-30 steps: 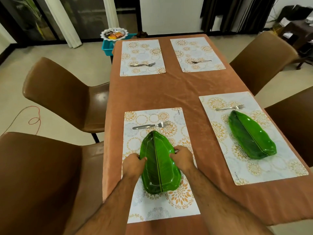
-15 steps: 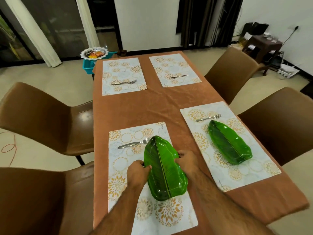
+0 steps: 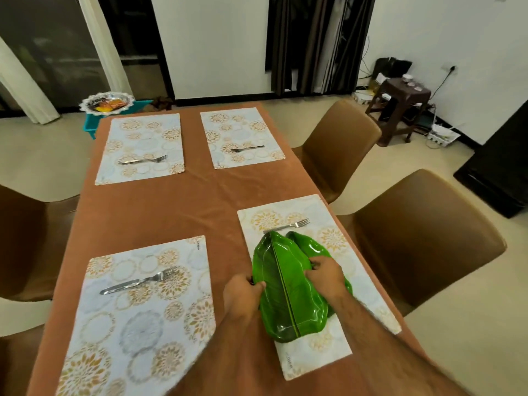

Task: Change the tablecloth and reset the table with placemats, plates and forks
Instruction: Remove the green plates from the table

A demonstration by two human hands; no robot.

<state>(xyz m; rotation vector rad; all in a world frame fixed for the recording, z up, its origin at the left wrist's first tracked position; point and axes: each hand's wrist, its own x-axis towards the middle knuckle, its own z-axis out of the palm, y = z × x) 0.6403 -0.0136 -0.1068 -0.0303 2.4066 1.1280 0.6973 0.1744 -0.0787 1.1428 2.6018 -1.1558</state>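
Note:
A green leaf-shaped plate [image 3: 283, 292] is held by its two long edges, my left hand [image 3: 243, 292] on the left edge and my right hand [image 3: 325, 277] on the right. It hangs over a second green leaf plate [image 3: 310, 247] that lies on the near right placemat [image 3: 337, 347], mostly hiding it. A fork [image 3: 288, 225] lies just beyond them. The near left placemat [image 3: 137, 324] carries only a fork [image 3: 140, 281]. An orange-brown tablecloth [image 3: 183, 207] covers the table. Two far placemats [image 3: 141, 147] [image 3: 240, 135] each hold a fork.
Brown chairs stand at the right [image 3: 340, 150] [image 3: 423, 238] and at the left [image 3: 25, 241]. Beyond the far table end a blue bin [image 3: 91, 124] carries a decorated bowl [image 3: 107, 102]. A dark stool [image 3: 400, 110] and cables sit by the right wall.
Both hands have carried the green leaf plate off the near left placemat and to the right, over the plate on the near right placemat. The view has swung upward and right.

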